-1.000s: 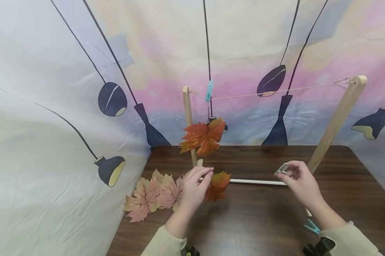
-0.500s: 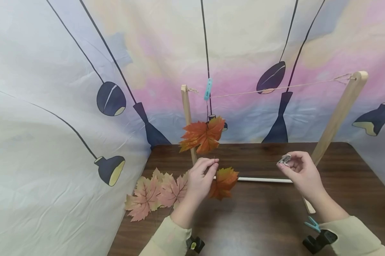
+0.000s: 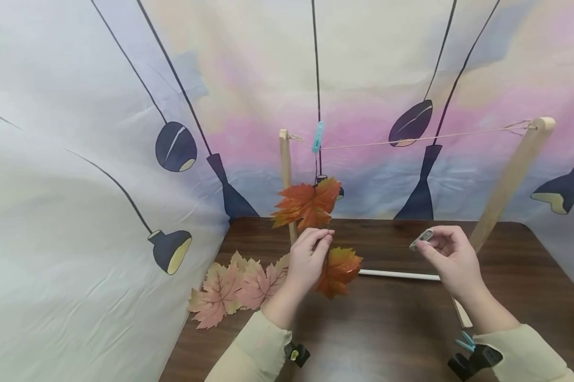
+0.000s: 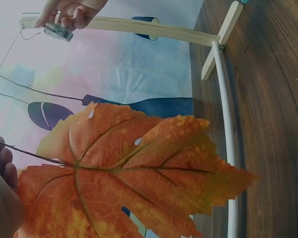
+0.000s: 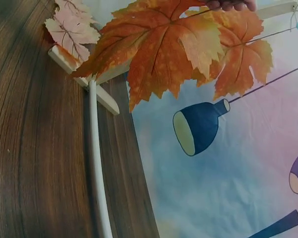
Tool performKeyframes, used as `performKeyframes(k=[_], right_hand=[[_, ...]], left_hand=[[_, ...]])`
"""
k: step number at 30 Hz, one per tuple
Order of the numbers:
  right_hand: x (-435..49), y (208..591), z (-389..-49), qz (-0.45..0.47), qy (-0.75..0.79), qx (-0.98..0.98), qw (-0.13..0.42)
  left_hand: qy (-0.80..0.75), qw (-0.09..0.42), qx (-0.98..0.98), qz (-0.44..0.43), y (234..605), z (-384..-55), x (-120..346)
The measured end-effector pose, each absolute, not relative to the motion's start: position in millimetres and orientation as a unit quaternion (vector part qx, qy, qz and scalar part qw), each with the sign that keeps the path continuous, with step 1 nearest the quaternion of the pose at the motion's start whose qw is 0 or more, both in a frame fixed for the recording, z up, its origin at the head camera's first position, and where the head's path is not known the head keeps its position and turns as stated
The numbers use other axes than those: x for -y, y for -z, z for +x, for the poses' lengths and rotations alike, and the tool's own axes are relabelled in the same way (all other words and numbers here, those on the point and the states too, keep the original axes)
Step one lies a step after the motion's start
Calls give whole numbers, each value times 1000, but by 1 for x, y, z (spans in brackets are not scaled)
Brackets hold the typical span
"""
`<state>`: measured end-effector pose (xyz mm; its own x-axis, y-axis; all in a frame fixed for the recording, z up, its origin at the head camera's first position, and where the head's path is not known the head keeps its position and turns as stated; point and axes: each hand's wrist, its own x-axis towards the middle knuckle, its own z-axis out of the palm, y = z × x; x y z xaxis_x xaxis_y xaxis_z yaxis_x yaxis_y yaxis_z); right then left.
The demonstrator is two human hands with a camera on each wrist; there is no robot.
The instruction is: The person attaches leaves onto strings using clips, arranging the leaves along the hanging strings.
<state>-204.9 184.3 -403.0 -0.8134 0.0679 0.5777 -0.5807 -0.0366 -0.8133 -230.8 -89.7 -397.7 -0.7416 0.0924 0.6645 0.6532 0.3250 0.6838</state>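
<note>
My left hand [image 3: 307, 260] pinches the thin stem of an orange artificial maple leaf [image 3: 339, 271], which hangs below the fingers. That leaf [image 4: 114, 173] fills much of the left wrist view. My right hand [image 3: 455, 261] holds a grey clothespin [image 3: 421, 240] between thumb and fingers, off to the right and apart from the leaf. A second orange maple leaf [image 3: 308, 204] dangles from the string [image 3: 373, 145], clipped there by a light-blue clothespin [image 3: 318, 137]. It hangs just above my left hand.
Wooden posts [image 3: 286, 159] carry the string, with a white rod [image 3: 399, 275] joining them low down. Pale pink maple leaves [image 3: 220, 292] lie on the brown table [image 3: 363, 329] at left. Another light-blue clothespin [image 3: 466, 341] lies beside my right sleeve. A painted cloth hangs behind.
My left hand has moved up and to the right with the leaf. My right hand has risen slightly, still holding the grey clothespin, which has turned a little.
</note>
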Motion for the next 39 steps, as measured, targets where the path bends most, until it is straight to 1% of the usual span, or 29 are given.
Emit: performKeyframes(k=[4, 7, 10, 17, 20, 24, 30, 34, 39], right_hand=[[-182, 400, -207, 198, -713, 629, 239], [-180, 396, -208, 190, -722, 622, 236], [-179, 389, -209, 172, -713, 638, 237], [-176, 369, -215, 85, -602, 750, 259], [-175, 360, -219, 66, -566, 775, 273], [-173, 347, -223, 69, -568, 770, 283], [-169, 327, -227, 83, -572, 766, 281], [-166, 316, -232, 103, -587, 752, 281], [-165, 307, -235, 116, -630, 718, 271]], left_hand=[[514, 269, 774, -252, 393, -233, 89], [495, 278, 781, -259, 389, -235, 91], [486, 274, 786, -267, 384, -237, 91], [456, 270, 801, -279, 369, -244, 86], [443, 260, 812, -276, 361, -247, 84], [449, 244, 815, -273, 356, -250, 83], [462, 223, 815, -270, 352, -253, 81], [459, 223, 815, -274, 350, -254, 78], [461, 236, 811, -272, 350, -254, 74]])
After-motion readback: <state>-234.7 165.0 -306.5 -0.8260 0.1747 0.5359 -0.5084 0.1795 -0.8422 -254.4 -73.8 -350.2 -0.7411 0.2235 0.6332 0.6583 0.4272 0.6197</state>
